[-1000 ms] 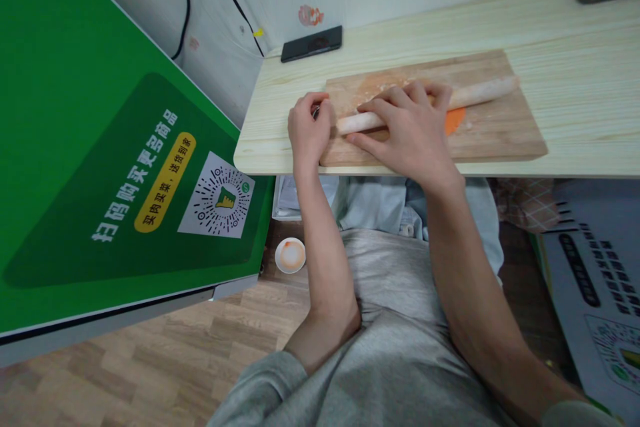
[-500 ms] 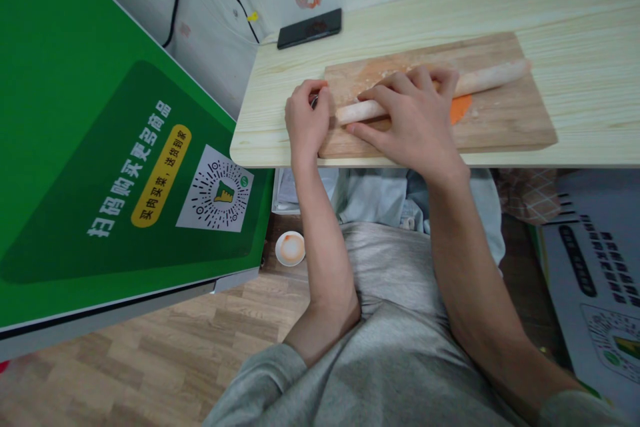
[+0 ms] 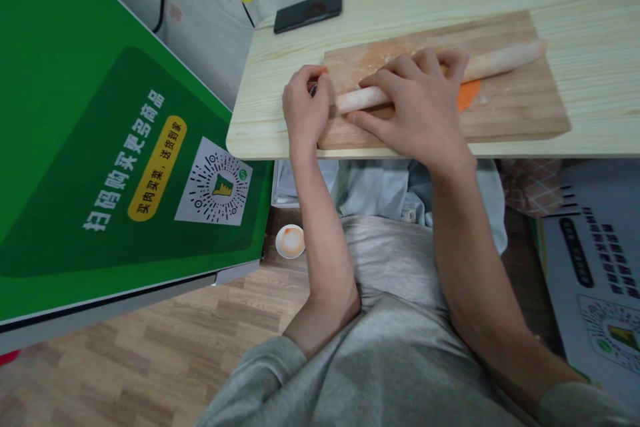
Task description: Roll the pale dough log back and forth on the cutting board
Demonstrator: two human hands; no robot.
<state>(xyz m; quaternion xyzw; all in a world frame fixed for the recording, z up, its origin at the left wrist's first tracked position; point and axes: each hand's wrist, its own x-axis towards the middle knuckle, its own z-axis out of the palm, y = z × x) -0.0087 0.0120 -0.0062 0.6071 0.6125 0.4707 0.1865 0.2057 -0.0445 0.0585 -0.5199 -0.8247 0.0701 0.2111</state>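
Note:
A pale, floury rolling pin point(image 3: 505, 61) lies slantwise over the wooden cutting board point(image 3: 530, 110). My right hand point(image 3: 420, 100) rests over its middle, fingers bent across the far side and thumb on the near side. From beneath that hand shows the edge of a flat orange sheet, apparently dough point(image 3: 469, 94); most of it is hidden. At the board's left edge my left hand point(image 3: 306, 107) is closed, fingertips curled toward the thumb, by the pin's left end. A bit of orange shows at its fingertips, and something small and dark in the curl cannot be made out.
A black phone point(image 3: 309, 10) lies at the back left of the light wooden table point(image 3: 270, 93). Left of it stands a large green panel point(image 3: 45, 113) with a QR code. A small white bowl point(image 3: 290, 241) with orange residue is below, left of my forearm.
The whole view has shifted slightly, so the table and board sit higher in the picture. Both hands keep nearly the same places on the board and rolling pin.

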